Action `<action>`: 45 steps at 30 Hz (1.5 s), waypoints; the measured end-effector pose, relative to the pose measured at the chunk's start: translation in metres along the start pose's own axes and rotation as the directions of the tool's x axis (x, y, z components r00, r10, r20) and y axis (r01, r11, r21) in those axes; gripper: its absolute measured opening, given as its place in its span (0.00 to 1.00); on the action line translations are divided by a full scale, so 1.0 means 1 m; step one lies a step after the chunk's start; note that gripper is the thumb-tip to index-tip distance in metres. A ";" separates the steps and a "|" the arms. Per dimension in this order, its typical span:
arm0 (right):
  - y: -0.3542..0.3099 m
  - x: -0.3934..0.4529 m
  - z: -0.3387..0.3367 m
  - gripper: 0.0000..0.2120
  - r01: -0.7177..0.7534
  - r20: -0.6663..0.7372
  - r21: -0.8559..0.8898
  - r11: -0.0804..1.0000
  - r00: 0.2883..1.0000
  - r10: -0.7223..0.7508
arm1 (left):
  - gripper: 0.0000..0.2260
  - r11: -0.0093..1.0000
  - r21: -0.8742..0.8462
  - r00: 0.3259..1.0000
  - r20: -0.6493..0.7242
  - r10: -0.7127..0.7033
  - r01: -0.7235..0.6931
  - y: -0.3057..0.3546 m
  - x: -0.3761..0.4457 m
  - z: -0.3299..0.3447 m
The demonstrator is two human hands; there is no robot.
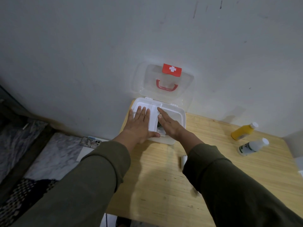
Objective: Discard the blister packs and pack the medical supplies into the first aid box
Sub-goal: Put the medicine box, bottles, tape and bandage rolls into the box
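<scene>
The white first aid box (179, 117) stands open at the table's far left, against the wall. Its clear lid (164, 82) with a red handle and red cross label leans back on the wall. A white inner tray (154, 117) sits across the box's left part. My left hand (141, 123) lies flat on the tray, fingers spread, thumb along its near edge. My right hand (168, 124) rests flat over the box's middle, fingers pointing to the far left, beside the tray's right edge. Something dark shows inside the box between my hands.
On the wooden table (164, 185) at the right lie a yellow bottle (242, 131) and a white bottle (252, 146), both with white caps. A small white tube (183, 160) lies beside my right sleeve. A phone (90, 141) sits on the floor at left.
</scene>
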State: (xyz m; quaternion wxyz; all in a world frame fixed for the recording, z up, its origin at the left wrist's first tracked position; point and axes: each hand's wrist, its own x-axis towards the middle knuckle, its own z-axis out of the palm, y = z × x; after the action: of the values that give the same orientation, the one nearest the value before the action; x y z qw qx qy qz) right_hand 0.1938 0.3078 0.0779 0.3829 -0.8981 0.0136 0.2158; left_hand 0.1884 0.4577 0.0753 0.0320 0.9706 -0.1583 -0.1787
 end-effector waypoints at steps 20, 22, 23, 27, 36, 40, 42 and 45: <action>-0.001 0.005 0.010 0.22 0.108 -0.209 -0.120 0.987 0.969 -0.132 | 0.45 1.000 -0.009 1.000 -0.010 0.000 0.000 -0.003 0.002 0.003; 0.001 0.003 0.009 0.21 0.096 -0.329 -0.257 0.962 0.927 -0.180 | 0.46 1.000 -0.011 1.000 -0.012 -0.001 0.001 -0.004 0.002 0.004; 0.003 0.002 0.008 0.20 0.093 -0.379 -0.337 0.937 0.898 -0.225 | 0.46 1.000 -0.008 1.000 -0.017 -0.001 0.001 -0.004 0.002 0.004; 0.013 -0.002 0.001 0.19 0.080 -0.411 -0.541 0.837 0.843 -0.346 | 0.45 1.000 0.003 0.999 -0.030 0.009 -0.009 -0.004 0.002 0.004; 0.031 -0.023 -0.032 0.21 -0.068 -0.632 -0.476 0.877 0.719 -0.288 | 0.37 0.970 -0.111 0.960 -0.206 0.191 -0.216 0.017 0.011 -0.015; 0.054 -0.050 -0.055 0.22 -0.175 -0.732 -0.476 0.862 0.622 -0.278 | 0.34 0.929 -0.054 0.899 -0.278 0.338 -0.366 0.060 0.029 -0.030; 0.073 -0.068 -0.067 0.23 -0.244 -0.779 -0.462 0.853 0.571 -0.259 | 0.33 0.904 -0.025 0.874 -0.266 0.406 -0.427 0.089 0.037 -0.031; 0.104 -0.097 -0.085 0.25 -0.361 -0.845 -0.396 0.844 0.503 -0.182 | 0.31 0.864 -0.003 0.836 -0.252 0.487 -0.504 0.133 0.048 -0.029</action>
State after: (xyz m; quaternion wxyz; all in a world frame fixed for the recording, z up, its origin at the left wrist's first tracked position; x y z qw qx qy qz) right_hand 0.1186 0.1620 0.0980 0.0506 -0.9497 0.1907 -0.2433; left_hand 0.2021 0.3164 0.1015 0.1297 0.9092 -0.3924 -0.0496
